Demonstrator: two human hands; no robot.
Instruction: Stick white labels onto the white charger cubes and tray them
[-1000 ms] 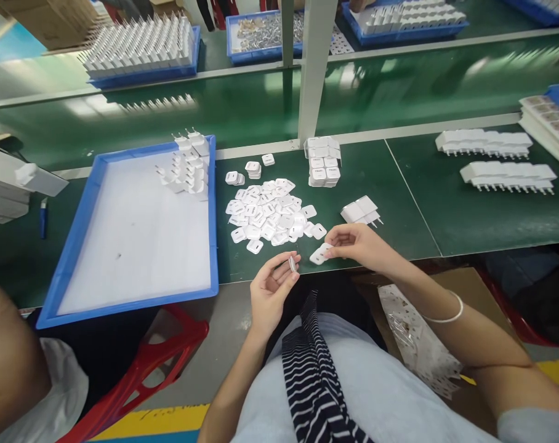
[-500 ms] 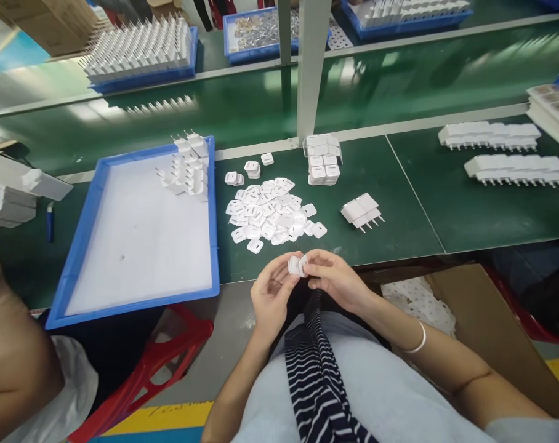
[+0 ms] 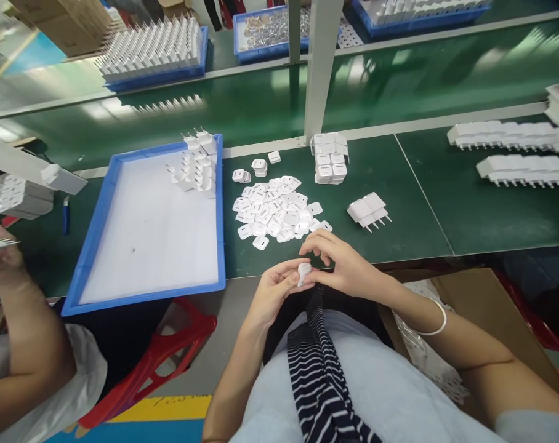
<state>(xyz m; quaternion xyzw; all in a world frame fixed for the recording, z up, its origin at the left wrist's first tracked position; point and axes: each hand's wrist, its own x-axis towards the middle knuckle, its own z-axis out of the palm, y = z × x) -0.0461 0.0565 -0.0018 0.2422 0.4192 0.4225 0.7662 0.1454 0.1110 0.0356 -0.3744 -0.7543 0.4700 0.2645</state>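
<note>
Between the thumb and fingers of my left hand (image 3: 276, 288) is a small stack of white plastic covers (image 3: 303, 273), held on edge over the table's front edge. My right hand (image 3: 341, 263) is just right of it, its fingers spread and raised, its thumb at the stack's lower side; whether the thumb presses on it I cannot tell. Beyond my hands lies a loose pile of the same rounded-square white covers (image 3: 273, 209), each with a dark slot or print. Short stacks of covers (image 3: 260, 167) stand behind the pile.
Left of the pile lies a blue-rimmed tray (image 3: 221, 246) with several white plug adapters (image 3: 199, 163). Boxy white adapter housings (image 3: 330, 161) stand at the back, and pronged adapters (image 3: 369, 209) lie nearer. Adapter rows (image 3: 524, 169) are far right. A co-worker's hand (image 3: 2, 264) holds a pronged part at left.
My right fingers have opened and lifted away from the covers, which turned edge-on in my left hand. The view has shifted slightly left, and the co-worker's hand shows more fully.
</note>
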